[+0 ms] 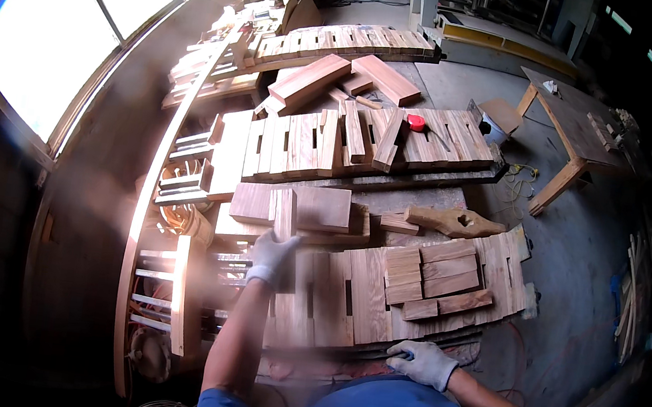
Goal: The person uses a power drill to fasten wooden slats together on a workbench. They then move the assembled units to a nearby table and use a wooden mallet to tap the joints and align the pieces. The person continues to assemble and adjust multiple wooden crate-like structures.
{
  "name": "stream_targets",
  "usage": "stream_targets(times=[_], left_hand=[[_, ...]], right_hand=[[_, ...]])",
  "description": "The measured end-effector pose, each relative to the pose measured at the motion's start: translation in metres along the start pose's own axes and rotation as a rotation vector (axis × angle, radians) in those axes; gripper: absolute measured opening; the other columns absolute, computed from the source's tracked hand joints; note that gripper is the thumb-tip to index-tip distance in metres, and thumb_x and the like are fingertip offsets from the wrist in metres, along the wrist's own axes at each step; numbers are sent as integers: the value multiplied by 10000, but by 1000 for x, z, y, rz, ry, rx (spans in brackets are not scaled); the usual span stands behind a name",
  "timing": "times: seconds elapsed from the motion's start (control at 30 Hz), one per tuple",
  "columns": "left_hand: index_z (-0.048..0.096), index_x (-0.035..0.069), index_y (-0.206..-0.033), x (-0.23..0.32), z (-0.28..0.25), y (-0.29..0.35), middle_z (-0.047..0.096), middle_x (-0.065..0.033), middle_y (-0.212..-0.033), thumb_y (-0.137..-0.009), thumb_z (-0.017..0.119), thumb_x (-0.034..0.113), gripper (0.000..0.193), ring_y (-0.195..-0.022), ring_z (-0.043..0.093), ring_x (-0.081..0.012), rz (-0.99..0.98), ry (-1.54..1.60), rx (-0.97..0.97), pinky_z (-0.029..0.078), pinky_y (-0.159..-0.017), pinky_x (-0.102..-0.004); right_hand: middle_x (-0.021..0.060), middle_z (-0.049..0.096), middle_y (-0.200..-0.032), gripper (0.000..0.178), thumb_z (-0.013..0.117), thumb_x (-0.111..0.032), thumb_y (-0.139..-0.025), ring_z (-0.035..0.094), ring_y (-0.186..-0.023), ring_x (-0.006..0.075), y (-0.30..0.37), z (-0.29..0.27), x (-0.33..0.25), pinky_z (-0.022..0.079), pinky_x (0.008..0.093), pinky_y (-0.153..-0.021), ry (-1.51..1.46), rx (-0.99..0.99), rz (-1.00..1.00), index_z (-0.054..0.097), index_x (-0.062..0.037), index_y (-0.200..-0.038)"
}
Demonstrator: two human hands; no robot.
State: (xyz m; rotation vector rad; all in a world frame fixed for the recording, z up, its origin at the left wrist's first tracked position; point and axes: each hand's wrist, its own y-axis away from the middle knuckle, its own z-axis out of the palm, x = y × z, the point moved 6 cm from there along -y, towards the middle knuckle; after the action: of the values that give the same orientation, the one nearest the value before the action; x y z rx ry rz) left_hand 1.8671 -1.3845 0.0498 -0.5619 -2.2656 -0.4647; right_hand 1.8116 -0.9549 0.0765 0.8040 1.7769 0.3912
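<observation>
My left hand [271, 259], in a white work glove, grips the near end of a short wooden block [285, 213]. That block reaches across a wider wooden board [325, 208] behind the nearest row of boards [370, 293]. In front of the row's near edge, toward the right, is my right hand [424, 364], also gloved. Its fingers are closed around something small and dark that I cannot make out. Dark slots show in the row of boards, and several short wooden blocks [440, 270] lie together on its right part.
Behind lies a second slotted row [292, 143], with a red tape measure [415, 123] on it. Thick planks [308, 81] rest farther back. A carved wooden piece [452, 222] sits between the rows. At left is a rack with metal bars [180, 295]; at right, a table [573, 119].
</observation>
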Motion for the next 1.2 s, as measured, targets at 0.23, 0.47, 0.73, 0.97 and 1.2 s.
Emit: stream_targets(times=[0.23, 0.47, 0.73, 0.97, 1.2], left_hand=[[759, 25, -1034, 66, 29, -58, 765, -239, -1089, -870, 777, 493, 496, -1085, 725, -404, 41, -462, 54, 554, -986, -493], [526, 22, -1493, 86, 50, 20, 537, -255, -1470, -871, 846, 347, 771, -1387, 468, -436, 437, -370, 298, 386, -1181, -505], [648, 49, -1357, 63, 118, 194, 610, -237, -1382, -889, 820, 192, 519, -1291, 583, -428, 495, 94, -89, 501, -1088, -494], [681, 24, -1310, 40, 97, 236, 680, -213, -1292, -891, 811, 139, 454, -1180, 659, -413, 465, 108, -149, 530, -1034, -466], [724, 1, -1286, -6, 81, 275, 761, -197, -1211, -948, 791, 200, 398, -1135, 751, -303, 185, 216, -432, 594, -980, -373]], right_hand=[[181, 785, -1104, 471, 733, -368, -973, 770, -987, 263, 6, -10, 33, 597, 374, -884, -141, 116, 28, 709, -4, -1271], [170, 768, -1075, 425, 761, -316, -925, 757, -949, 282, 19, -36, 60, 594, 414, -890, -178, 471, -55, 718, -12, -1219], [176, 606, -1314, 585, 846, -260, -747, 552, -1287, 364, -7, -122, 72, 432, 505, -1099, 911, 811, -113, 644, -51, -1254], [132, 599, -1100, 521, 862, -191, -650, 573, -1110, 345, 4, -120, 93, 471, 489, -997, 940, 738, -177, 683, -103, -1131], [147, 625, -1055, 539, 899, -240, -677, 649, -1005, 335, 60, -117, 57, 549, 428, -886, 500, 486, -207, 720, -26, -1138]])
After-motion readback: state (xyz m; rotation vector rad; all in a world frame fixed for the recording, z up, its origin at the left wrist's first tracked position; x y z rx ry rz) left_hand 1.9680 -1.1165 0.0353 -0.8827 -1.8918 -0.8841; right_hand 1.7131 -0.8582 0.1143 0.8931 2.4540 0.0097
